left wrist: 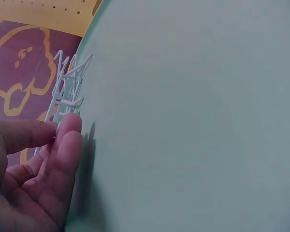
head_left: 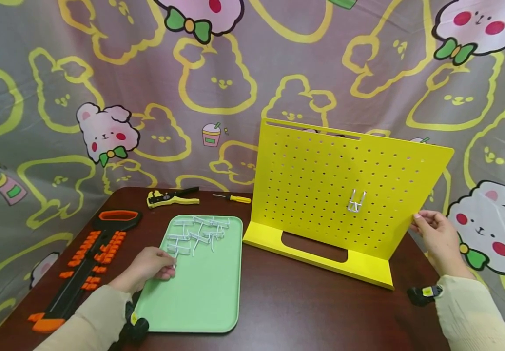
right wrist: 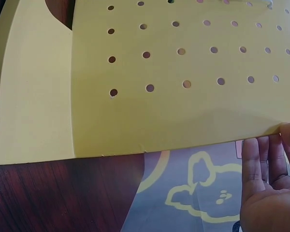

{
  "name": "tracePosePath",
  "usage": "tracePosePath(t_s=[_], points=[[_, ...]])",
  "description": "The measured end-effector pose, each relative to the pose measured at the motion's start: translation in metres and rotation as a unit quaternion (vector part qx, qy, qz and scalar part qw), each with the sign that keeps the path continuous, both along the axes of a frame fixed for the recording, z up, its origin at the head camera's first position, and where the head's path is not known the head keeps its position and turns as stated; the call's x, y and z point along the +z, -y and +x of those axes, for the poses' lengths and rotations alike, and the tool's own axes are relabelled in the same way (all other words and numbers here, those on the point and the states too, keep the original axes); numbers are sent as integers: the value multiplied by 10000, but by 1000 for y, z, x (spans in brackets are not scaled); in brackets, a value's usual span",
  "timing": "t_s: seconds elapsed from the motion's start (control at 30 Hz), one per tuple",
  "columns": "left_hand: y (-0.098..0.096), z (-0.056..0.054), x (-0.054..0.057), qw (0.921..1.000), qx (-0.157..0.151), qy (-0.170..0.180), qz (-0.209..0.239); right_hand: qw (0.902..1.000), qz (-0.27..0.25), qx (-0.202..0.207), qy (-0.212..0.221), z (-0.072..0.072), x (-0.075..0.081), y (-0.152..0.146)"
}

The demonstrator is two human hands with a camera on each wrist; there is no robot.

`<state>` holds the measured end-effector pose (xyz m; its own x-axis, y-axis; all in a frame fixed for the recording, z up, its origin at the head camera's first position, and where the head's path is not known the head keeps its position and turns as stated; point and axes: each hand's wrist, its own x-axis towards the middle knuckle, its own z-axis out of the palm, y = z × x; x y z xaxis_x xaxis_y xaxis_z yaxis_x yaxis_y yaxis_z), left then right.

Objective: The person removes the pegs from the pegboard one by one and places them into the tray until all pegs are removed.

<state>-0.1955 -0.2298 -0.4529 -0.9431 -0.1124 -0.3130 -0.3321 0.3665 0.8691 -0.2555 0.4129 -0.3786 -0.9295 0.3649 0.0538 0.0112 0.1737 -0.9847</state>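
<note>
My left hand (head_left: 151, 265) is over the left side of the green tray (head_left: 208, 292), thumb and fingers pinching a white wire hook (left wrist: 57, 129). Most of that hook is hidden by the fingers. Several more white wire hooks (head_left: 200, 234) lie in a loose cluster toward the tray's far end, just beyond this hand. On the right, a yellow pegboard (head_left: 314, 185) stands upright on its base, with one double-pronged hook (head_left: 356, 202) mounted on its face. My right hand (head_left: 438, 239) pinches the board's right edge, thumb at the front and fingers behind.
Left of the tray lies a black and orange rack (head_left: 74, 282) with several orange clips. Behind the tray are a yellow and black wire stripper (head_left: 173, 199) and a yellow-handled screwdriver (head_left: 238, 199). A patterned curtain (head_left: 147, 83) hangs behind the dark wooden table (head_left: 296, 312).
</note>
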Motion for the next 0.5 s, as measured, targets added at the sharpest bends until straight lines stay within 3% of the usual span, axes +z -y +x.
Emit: tracePosePath(t_s=[0.5], points=[[-4,0,-1,9997,-62,-75,-222,9994,315,-160,54,-2,-1,1]])
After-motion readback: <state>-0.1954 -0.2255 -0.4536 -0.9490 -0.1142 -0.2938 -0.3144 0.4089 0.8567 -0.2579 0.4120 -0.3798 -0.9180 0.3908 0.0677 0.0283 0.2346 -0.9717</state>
